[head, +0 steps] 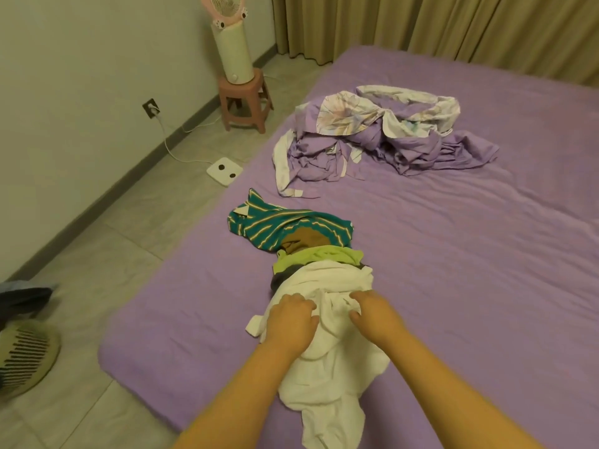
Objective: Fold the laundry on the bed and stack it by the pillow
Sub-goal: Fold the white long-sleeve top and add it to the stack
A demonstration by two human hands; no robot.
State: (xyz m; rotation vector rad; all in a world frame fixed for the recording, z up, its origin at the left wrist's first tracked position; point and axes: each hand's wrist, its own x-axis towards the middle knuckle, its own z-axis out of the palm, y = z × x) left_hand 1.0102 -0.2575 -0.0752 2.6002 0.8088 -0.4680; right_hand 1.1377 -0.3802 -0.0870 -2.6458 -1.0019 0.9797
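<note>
Evidently both hands, left hand (291, 322) and right hand (376, 315), are curling their fingers into the white garment (327, 367), bunched on the bed (453, 270) before the striped shirt (285, 228), likely gathering it for spreading.

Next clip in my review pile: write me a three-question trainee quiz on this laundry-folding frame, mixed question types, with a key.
1. True or false: both hands are on the white garment.
2. Multiple choice: what lies directly beyond the white garment in the clothes pile?
A. a lime-green item
B. a red towel
C. a pair of black shoes
3. Short answer: what stands on the pink stool by the wall?

Key
1. True. The left hand and the right hand both rest on it with fingers curled into the cloth.
2. A. The teal striped shirt lies farther on.
3. A cream fan with a pink head.
</note>
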